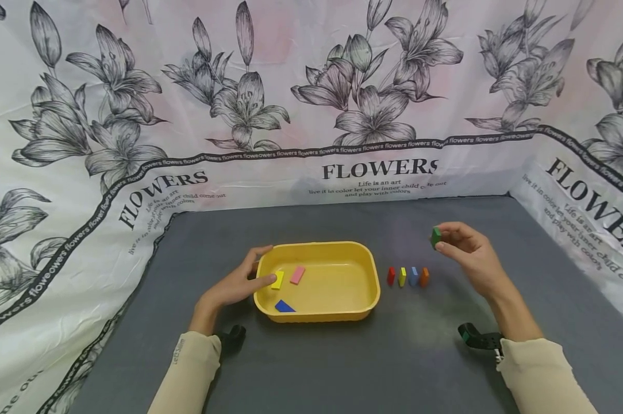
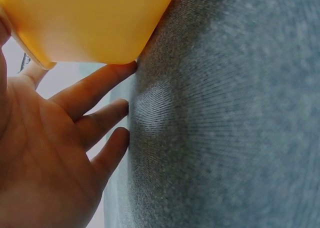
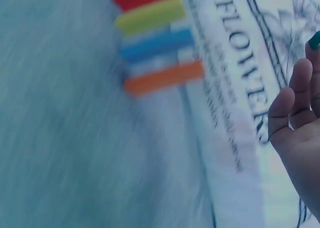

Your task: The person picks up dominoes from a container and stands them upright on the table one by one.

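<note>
My right hand pinches a small green domino block between thumb and fingertips, raised above the table. Just left of it, a red block, a yellow block, a blue block and an orange block stand upright in a spaced row. My left hand holds the left side of a yellow plastic tray, thumb over the rim and fingers outside. In the left wrist view, the lower fingers spread below the tray's wall. The right wrist view shows only a green corner.
Inside the tray lie a yellow block, a pink block and a dark blue block. A grey cloth covers the table. Flower-printed sheeting rises behind and at both sides.
</note>
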The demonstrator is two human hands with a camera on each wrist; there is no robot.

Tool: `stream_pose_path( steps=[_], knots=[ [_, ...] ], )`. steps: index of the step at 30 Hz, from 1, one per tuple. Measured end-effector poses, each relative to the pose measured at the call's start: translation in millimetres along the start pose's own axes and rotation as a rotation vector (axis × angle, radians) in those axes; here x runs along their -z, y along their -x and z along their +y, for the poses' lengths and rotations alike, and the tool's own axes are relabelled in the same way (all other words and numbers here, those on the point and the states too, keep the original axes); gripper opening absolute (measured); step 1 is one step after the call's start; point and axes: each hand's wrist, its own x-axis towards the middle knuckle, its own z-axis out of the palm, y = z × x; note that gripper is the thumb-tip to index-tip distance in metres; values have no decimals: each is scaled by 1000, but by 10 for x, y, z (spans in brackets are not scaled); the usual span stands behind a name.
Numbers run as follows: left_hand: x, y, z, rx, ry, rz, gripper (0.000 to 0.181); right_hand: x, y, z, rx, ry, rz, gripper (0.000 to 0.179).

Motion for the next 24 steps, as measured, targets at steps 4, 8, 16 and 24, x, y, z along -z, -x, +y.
stream_pose_path(
  steps=[4, 8, 16, 24],
  knots=[
    [0, 8, -1, 6, -6, -3, 77, 160, 139, 95, -39, 21, 15, 26],
    [-4, 8, 7, 8, -7, -4, 77, 255, 228, 178, -100, 61, 21, 24],
    [-3, 5, -4, 2, -8, -6, 77, 303, 263, 247, -225, 200, -40, 16],
    [-2, 4, -5, 3, -16, -4, 77, 292, 285, 269, -377, 366, -116, 27]
  ],
)
